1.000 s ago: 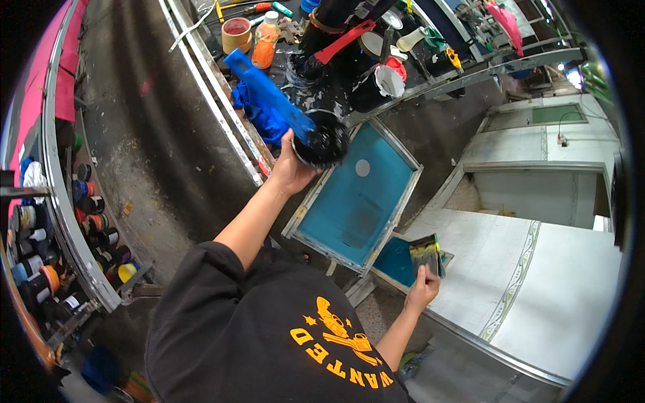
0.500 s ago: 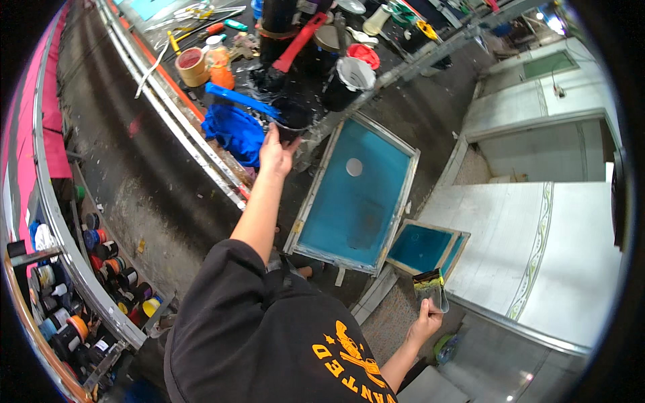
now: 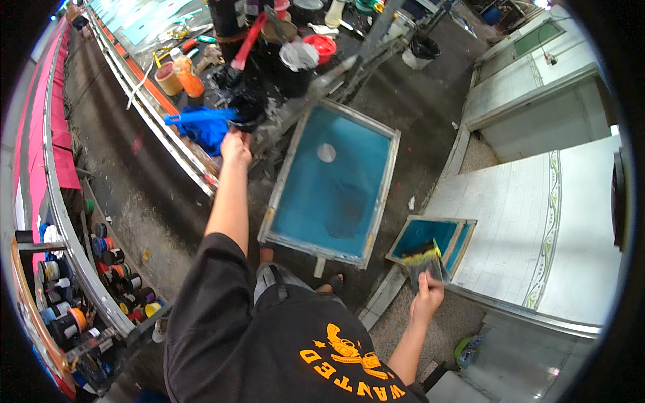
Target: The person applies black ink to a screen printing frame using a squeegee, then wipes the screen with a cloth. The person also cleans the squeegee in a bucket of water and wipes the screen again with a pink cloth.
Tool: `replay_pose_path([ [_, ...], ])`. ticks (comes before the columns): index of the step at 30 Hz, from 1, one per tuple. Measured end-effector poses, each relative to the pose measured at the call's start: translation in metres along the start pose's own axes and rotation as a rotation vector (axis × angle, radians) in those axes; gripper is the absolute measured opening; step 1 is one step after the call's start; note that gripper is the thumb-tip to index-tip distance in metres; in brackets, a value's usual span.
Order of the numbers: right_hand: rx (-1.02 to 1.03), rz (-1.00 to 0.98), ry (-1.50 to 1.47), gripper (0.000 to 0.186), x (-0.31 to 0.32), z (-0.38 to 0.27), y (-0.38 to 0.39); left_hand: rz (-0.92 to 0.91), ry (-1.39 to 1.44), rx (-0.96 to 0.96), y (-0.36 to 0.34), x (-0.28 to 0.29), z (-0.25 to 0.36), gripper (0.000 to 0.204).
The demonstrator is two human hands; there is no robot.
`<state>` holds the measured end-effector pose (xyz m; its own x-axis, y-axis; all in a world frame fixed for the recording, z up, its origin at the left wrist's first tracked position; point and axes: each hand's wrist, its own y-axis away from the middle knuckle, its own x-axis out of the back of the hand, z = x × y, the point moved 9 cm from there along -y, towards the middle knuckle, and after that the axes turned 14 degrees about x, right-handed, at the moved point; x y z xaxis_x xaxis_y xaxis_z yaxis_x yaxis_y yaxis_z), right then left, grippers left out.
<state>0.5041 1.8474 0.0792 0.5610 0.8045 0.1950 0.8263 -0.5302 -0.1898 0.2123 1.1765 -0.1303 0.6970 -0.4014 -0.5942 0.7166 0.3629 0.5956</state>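
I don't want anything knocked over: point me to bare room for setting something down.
Mostly bare floor lies between the blue screen and white tiled wall, and between the table and pink cloth. Crowded: the table around the left hand, with black tub, blue cloth and orange bottle.

Lighting is uneven: the white tiled wall (image 3: 507, 201) on the right is bright, while the floor (image 3: 111, 134) lies dim. Pale glare washes over the sheet (image 3: 158, 23) at upper left. The black cup (image 3: 250, 111) by the left hand (image 3: 235, 148) loses detail in darkness. Lens distortion bows the metal rail (image 3: 50, 168), and the corners go black.
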Motion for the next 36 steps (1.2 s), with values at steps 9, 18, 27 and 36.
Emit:
replay_pose_path([
  [9, -0.594, -0.258, -0.844, 0.042, -0.062, 0.066, -0.057, -0.284, -0.384, 0.209, 0.286, -0.028, -0.188, 0.02],
  [18, -0.668, -0.927, -0.804, 0.012, -0.209, 0.021, 0.064, -0.248, -0.222, 0.273, 0.42, -0.023, -0.3, 0.045],
  [27, -0.599, -1.769, -0.431, 0.045, -0.209, 0.04, 0.055, 0.361, -0.076, 0.027, 0.431, 0.038, -0.246, 0.048],
  [36, -0.74, -0.685, -0.156, 0.028, -0.149, 0.312, -0.245, 1.128, -0.303, -0.079, 0.397, 0.185, -0.258, 0.057],
])
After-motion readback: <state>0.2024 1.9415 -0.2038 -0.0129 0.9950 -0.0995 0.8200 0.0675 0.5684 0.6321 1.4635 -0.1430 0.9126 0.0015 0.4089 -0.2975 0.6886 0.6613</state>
